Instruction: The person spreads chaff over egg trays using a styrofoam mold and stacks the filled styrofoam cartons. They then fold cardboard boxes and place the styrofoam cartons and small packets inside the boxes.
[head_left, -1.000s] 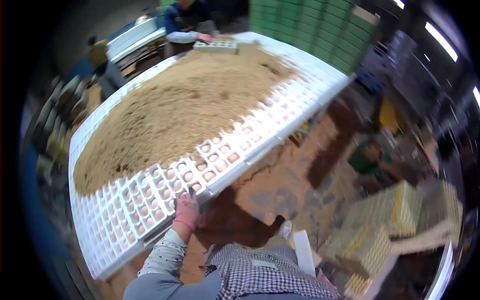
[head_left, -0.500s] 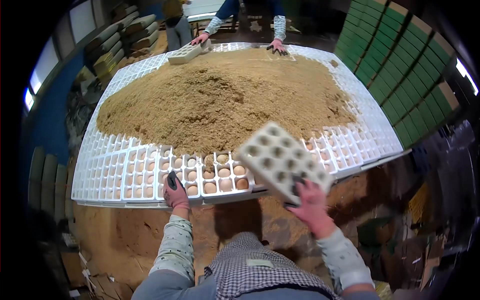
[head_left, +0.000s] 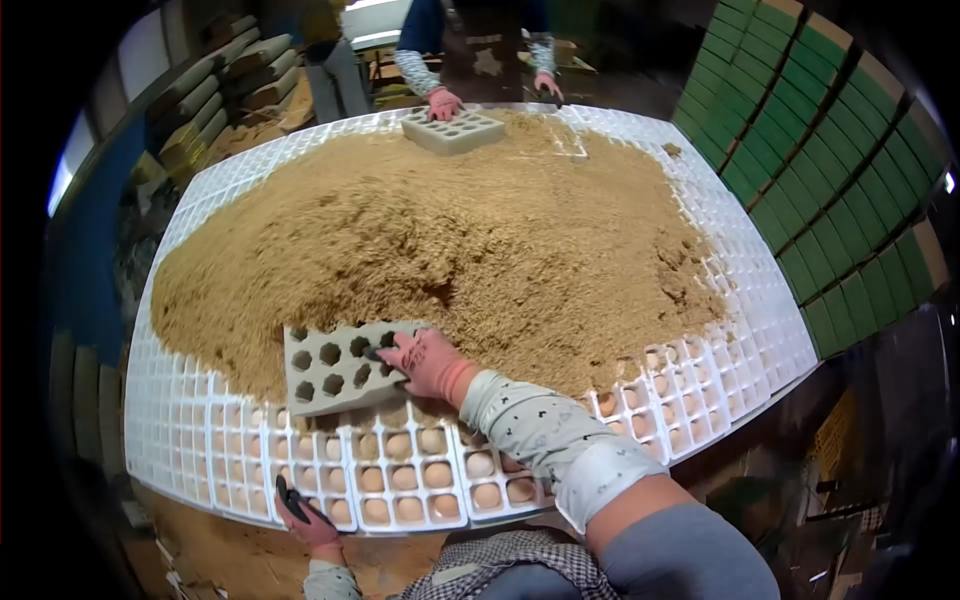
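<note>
"What has just changed with our right hand (head_left: 430, 367)?"

"We are no longer carrying the grey block (head_left: 346, 366) aloft on the right — we are holding it down at the near left of the grainy brown heap (head_left: 450, 230). Our fingers are gripping its right end, and its holes are facing up."

"So what is that shift meaning for the work in hand?"

"We are bringing the block into contact at the heap's near edge, so, as we are judging it, we are now working on the grains there. Just nearer to us, eggs (head_left: 403, 477) are showing in the cells of the white trays (head_left: 351, 480)."

"And our left hand (head_left: 308, 522)?"

"We are keeping it low at the near left edge, beside the egg cells. We are seeing nothing held in it, but from this angle we cannot tell how wide its fingers are standing."

"Who is working across from us?"

"A co-worker (head_left: 482, 65) is standing at the far side, resting one hand (head_left: 444, 104) on a second block (head_left: 455, 138). The other (head_left: 548, 88) is hovering by the far edge — whether it is touching, we cannot tell. Green stacks (head_left: 800, 150) are rising on the right."
</note>
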